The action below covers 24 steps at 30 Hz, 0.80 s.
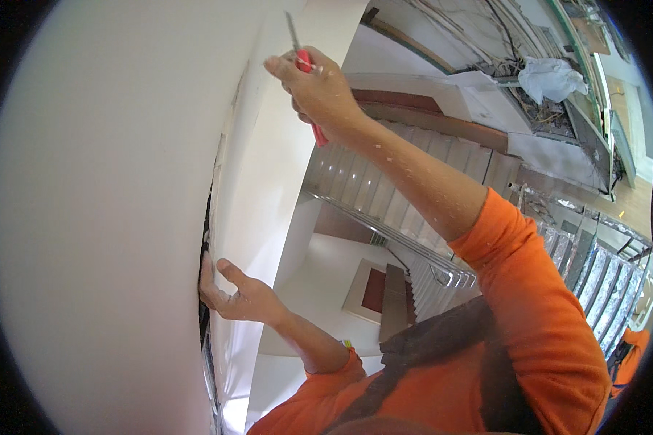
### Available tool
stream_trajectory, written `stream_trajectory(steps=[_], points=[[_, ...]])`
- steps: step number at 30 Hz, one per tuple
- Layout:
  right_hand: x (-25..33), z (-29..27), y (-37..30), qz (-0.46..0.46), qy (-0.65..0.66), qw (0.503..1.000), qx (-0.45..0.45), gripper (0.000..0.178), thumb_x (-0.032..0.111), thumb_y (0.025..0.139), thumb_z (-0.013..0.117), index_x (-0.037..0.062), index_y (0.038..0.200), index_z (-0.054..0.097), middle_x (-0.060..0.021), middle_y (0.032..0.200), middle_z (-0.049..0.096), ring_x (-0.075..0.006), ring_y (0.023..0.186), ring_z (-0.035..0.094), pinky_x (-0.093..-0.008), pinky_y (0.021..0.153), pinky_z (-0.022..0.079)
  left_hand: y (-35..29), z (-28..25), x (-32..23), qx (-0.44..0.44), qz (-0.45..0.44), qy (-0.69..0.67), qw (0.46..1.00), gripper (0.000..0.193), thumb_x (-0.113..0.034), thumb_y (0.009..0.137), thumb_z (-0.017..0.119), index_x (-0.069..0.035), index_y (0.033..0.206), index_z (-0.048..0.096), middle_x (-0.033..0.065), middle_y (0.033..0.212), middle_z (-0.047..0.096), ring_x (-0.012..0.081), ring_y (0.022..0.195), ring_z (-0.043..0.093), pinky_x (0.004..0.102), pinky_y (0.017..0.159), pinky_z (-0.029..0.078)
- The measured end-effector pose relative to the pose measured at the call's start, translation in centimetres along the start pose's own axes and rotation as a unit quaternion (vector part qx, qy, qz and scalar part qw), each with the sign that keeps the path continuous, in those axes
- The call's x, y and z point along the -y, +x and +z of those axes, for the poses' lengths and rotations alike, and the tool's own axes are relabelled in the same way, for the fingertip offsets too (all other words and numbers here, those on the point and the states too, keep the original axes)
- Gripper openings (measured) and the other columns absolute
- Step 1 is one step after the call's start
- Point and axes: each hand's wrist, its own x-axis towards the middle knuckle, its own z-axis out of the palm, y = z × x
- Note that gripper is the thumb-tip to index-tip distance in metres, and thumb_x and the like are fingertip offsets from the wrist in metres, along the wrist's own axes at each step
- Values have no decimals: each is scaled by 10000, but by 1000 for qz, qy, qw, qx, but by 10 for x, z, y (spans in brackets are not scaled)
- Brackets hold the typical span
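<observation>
My right hand is raised at the upper middle, closed round a red-handled knife. Its long thin grey blade points up, near the white wall surface. The butt of the handle sticks out below my fist. Lower down, my left hand is at a dark gap between the large white wall and a narrower white panel. Its fingers reach into the gap, while the thumb stands apart over the panel side. The fingertips are partly hidden. White dust specks my right forearm.
To the right, a staircase drops away beside a metal handrail. Loose cables and a white plastic bag lie at the upper right. Foil-like silvery strips show at the far right, above an orange garment.
</observation>
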Motion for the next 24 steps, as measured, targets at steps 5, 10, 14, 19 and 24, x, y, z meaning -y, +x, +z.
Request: stream_trajectory(steps=[5,10,14,19,24], points=[[-24,-9,-16,-259,-386,880,100,238,295,946,701,83,999,607,-124,795,699,-325,699,697,-443,615,533,4,-3,-10,13,-33,47,998,333,-272,945,751,30,1084,743,173,1127,720,312,1066,658,437,983,516],[-10,-13,15,-390,-513,744,176,248,254,905,726,82,1041,610,-102,844,730,-308,732,725,-435,607,559,5,1,-16,3,-41,28,999,262,-196,903,806,27,1025,744,139,1048,737,315,1100,625,465,1046,462],[8,-12,29,-424,-569,679,186,258,263,930,709,63,1072,626,-102,841,735,-296,734,747,-411,598,574,4,2,-13,-8,-50,30,998,245,-210,911,799,18,985,746,118,1029,744,291,1096,633,453,1031,476],[25,-23,52,-373,-575,691,230,339,339,1025,577,21,922,631,-161,713,712,-335,622,724,-480,557,574,5,4,-11,-23,-27,35,999,250,-237,920,792,7,951,749,112,986,747,285,1050,652,442,997,500],[25,-21,1,-356,-594,698,185,232,228,934,682,10,966,610,-144,737,711,-299,661,745,-417,574,595,4,4,-9,-26,-10,46,999,221,-213,918,793,3,947,752,110,959,744,274,999,664,427,947,525]])
